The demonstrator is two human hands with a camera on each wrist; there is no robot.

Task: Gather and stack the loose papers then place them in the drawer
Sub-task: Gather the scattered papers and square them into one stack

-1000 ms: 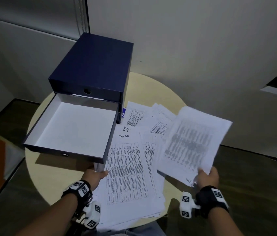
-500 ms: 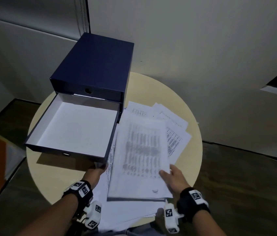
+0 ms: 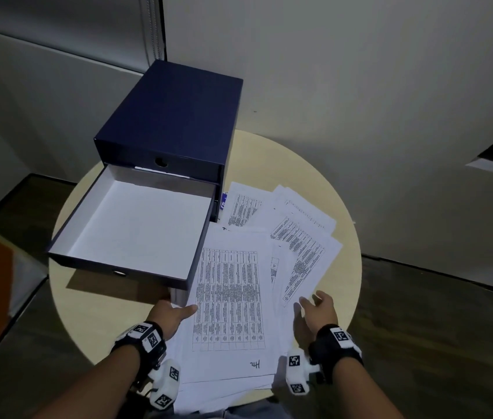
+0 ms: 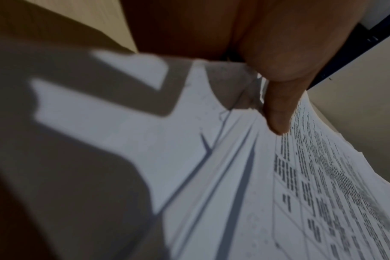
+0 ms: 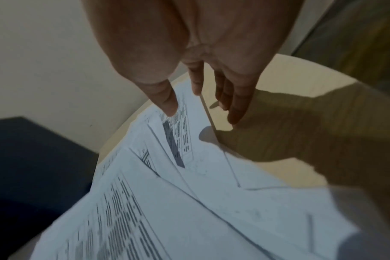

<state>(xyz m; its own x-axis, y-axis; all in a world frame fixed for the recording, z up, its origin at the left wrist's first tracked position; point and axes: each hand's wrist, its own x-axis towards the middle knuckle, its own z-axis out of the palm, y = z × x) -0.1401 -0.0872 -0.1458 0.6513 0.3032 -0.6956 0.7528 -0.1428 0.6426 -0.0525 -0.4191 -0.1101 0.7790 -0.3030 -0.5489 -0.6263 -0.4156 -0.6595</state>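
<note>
Papers (image 3: 230,297): near half of round worktop (image 3: 314,164), top sheet's long axis running 6 to 12 o'clock, printed table face up; fanned sheets at 1 o'clock, exact count not readable.
Drawer (image 3: 136,225): one, pulled out toward 7 o'clock from blue box (image 3: 175,116).
Left hand (image 3: 170,316): thumb pressed on stack's left edge, other fingers hidden.
Right hand (image 3: 314,313): fingers spread, relaxed, holding nothing, above fanned sheets' near corner.

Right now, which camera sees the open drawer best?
The head view: the whole open drawer shows, pulled out of the blue box, white inside with no papers in it. The left wrist view catches only a dark edge, top right. The right wrist view shows just a blurry dark blue shape, lower left.
</note>
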